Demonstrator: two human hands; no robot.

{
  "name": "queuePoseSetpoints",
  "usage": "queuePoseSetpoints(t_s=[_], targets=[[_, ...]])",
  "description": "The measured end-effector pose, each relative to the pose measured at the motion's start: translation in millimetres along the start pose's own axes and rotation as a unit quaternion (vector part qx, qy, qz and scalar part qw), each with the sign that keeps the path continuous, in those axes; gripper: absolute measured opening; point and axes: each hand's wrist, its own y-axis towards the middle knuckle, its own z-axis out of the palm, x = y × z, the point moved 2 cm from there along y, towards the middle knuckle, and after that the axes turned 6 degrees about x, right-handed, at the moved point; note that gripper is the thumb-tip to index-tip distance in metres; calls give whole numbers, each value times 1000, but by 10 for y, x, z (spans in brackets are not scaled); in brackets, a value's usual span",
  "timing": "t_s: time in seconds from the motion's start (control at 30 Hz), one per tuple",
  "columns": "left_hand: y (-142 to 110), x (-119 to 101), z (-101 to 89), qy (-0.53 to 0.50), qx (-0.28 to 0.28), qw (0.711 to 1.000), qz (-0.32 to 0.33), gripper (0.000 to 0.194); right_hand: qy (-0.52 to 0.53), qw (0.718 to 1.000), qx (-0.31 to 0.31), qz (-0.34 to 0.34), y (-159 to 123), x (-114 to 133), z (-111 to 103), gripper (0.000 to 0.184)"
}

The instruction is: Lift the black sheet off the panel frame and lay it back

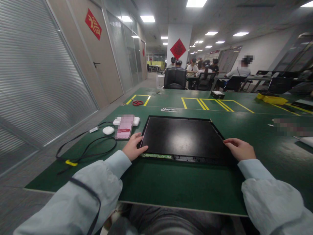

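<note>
Display panel [183,135] lies face up on the green counter [181,186], between both hands, its circuit strip [156,156] exposed along the near edge. Left hand [133,147] grips the left edge, thumb over the rim; right hand [241,150] touches the right edge, its grip impossible to confirm. Opposed contact appears intended to steady the panel evenly. Phone [124,130] sits beyond the left hand, off the screen.

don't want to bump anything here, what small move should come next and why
I'd probably draw the panel slightly nearer: the left hand and right hand are at its opposite sides, the phone lies close to its left side, and bare table shows on the near side.
</note>
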Motion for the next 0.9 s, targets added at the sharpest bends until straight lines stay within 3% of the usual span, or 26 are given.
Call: queuePoseSetpoints(t_s=[0.27, 0.6, 0.9], targets=[[-8, -34, -1, -7, 4, 1000, 1, 54, 1, 999, 15, 34, -39, 105, -39, 26], [-14, -78, -11, -8, 6, 1000, -4, 55, -10, 1000, 12, 22, -11, 31, -26, 24], [2, -5, 17, 93, 23, 995, 15, 59, -21, 999, 14, 25, -8, 53, -28, 24]])
